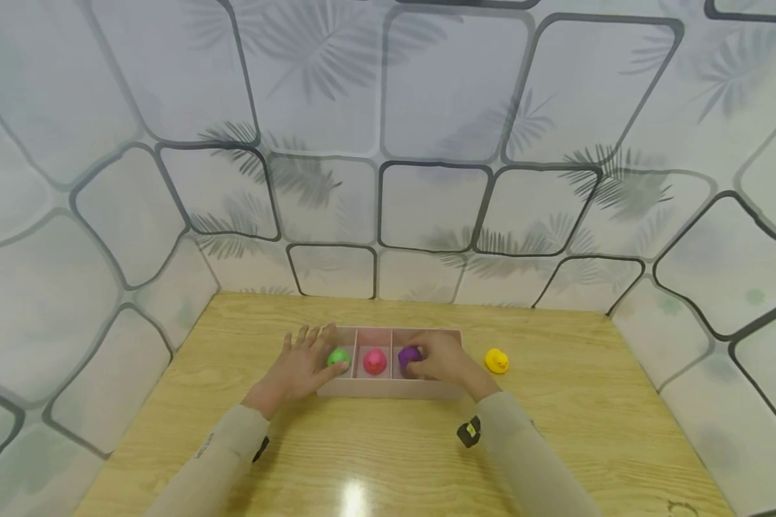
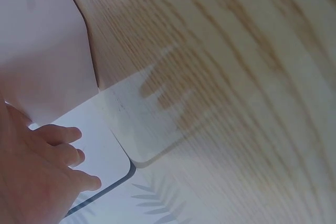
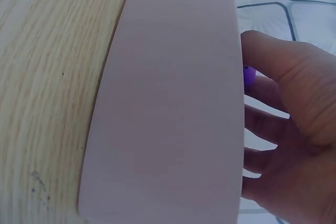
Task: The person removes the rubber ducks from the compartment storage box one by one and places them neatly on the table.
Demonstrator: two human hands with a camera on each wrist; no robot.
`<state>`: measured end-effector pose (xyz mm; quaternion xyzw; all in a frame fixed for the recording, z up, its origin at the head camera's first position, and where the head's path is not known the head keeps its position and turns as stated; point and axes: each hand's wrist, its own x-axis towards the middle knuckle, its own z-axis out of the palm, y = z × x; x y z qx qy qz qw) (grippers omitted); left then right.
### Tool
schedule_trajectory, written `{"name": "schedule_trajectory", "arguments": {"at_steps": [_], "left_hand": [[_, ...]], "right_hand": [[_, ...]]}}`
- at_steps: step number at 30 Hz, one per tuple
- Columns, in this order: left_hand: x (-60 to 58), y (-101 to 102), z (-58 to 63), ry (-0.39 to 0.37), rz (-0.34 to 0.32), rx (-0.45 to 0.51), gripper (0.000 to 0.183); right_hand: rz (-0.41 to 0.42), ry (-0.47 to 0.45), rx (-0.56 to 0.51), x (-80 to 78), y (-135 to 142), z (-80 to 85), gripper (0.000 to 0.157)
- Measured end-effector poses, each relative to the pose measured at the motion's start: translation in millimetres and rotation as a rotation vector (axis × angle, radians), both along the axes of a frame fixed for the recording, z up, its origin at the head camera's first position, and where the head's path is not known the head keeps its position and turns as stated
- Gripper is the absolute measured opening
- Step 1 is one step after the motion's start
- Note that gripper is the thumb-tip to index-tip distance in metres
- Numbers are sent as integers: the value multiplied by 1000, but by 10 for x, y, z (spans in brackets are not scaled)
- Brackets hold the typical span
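A pale pink box (image 1: 388,388) with three compartments stands on the table. A green toy (image 1: 338,356) lies in its left compartment, a pink rubber duck (image 1: 375,362) in the middle one. In the right compartment, my right hand (image 1: 441,357) pinches a purple toy (image 1: 409,357) between thumb and fingers; the right wrist view shows only a bit of purple (image 3: 249,76) past the box wall. My left hand (image 1: 300,368) is at the box's left end, fingers spread, the thumb reaching over the green toy. In the left wrist view its fingers extend straight beyond the box's corner.
A yellow rubber duck (image 1: 496,361) sits on the wooden table (image 1: 375,445) to the right of the box. Patterned white walls (image 1: 436,205) enclose the table at the back and on both sides.
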<state>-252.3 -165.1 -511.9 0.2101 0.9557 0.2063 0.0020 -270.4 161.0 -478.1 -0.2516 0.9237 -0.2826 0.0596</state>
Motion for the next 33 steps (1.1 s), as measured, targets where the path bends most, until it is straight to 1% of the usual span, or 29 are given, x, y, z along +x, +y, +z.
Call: {"name": "schedule_trajectory", "arguments": {"at_steps": [3,7,10,14,17,25,29,33], "left_hand": [[0,-2,7,1,-1,-5,89],[2,-1,14,1,-3,-8,90],[2,-1,19,-1,-5,-10,90],[-1,0,26,-6,-9,-8,90],[0,1,28,-7,-10,-9,90],[9,2,40,-3,-6,-5,90],[3,6,34,-5,-5,-9,90],[-5,0,12,-1,-3,-15,90]], "right_hand": [[-5,16,-11,6,21,8,28],[-20,22,-32,34,56,6,40],[-23,10,-75,64,86,5,45],[-39,-27,-142,99,118,18,47],[-53,-29,-173,110,141,18,45],[-54,118,-209,112,221,10,30],[-52,141,-240,126,279,30,29],[-55,143,-263,131,349,32,33]]}}
